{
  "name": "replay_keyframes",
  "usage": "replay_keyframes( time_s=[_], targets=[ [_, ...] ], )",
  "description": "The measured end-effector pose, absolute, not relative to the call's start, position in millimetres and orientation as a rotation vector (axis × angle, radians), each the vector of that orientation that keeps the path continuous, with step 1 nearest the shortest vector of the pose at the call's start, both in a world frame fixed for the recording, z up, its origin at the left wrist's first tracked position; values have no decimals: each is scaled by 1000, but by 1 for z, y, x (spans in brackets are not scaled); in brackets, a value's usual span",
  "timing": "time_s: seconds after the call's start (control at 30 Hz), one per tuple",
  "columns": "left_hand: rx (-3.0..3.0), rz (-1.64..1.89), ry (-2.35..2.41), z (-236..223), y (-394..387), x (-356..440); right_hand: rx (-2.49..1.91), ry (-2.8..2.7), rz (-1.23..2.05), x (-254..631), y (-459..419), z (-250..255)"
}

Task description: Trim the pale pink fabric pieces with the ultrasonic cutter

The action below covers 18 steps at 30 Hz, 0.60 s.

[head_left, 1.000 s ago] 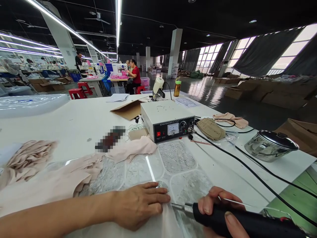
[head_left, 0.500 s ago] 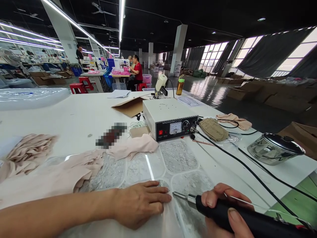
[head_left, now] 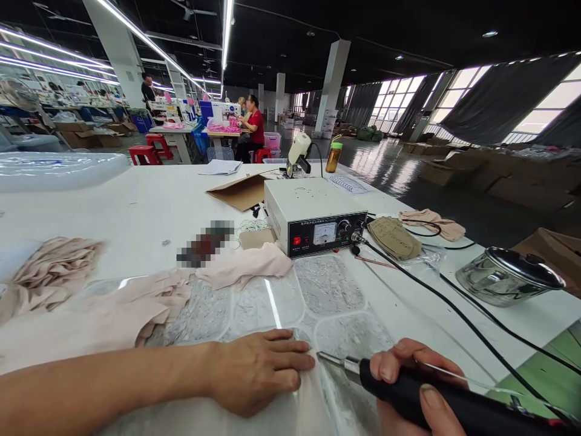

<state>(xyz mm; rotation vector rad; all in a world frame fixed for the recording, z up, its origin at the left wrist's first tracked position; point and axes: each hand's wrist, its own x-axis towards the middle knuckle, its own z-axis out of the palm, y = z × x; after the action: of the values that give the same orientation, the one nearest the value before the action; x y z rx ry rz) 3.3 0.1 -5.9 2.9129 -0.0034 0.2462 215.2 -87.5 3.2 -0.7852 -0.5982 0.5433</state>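
My left hand (head_left: 261,372) lies flat with its fingers stretched out on a thin, whitish see-through sheet (head_left: 313,412) over the patterned mat (head_left: 333,284). In my right hand (head_left: 408,369) is a black corded handpiece (head_left: 399,387) with a pointed metal tip (head_left: 331,358). The tip points left and rests by my left fingertips, close to the sheet's edge; whether it touches cannot be made out. A black cable runs from the control box (head_left: 318,212), which has a dial and a lit red switch, towards the handpiece. Beside my left forearm lie pale pink fabric pieces (head_left: 104,315).
Another pink cloth (head_left: 247,264) lies in front of the box. Right of it are brown pattern pieces (head_left: 394,238), a steel pot with a lid (head_left: 508,275) and a bottle (head_left: 333,158). Crumpled fabric (head_left: 57,266) is at left. Co-workers sit at sewing machines (head_left: 222,112) behind.
The view has shifted slightly, so the table things appear a little to the right. Both hands and the handpiece keep nearly the same place.
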Motion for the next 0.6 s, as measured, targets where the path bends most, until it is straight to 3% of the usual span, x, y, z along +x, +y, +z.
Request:
replay_keyframes(
  time_s=[0.6],
  targets=[
    [2884,259,-2,-5,-1,3,-753,-674,567,213,-86,5]
  ],
)
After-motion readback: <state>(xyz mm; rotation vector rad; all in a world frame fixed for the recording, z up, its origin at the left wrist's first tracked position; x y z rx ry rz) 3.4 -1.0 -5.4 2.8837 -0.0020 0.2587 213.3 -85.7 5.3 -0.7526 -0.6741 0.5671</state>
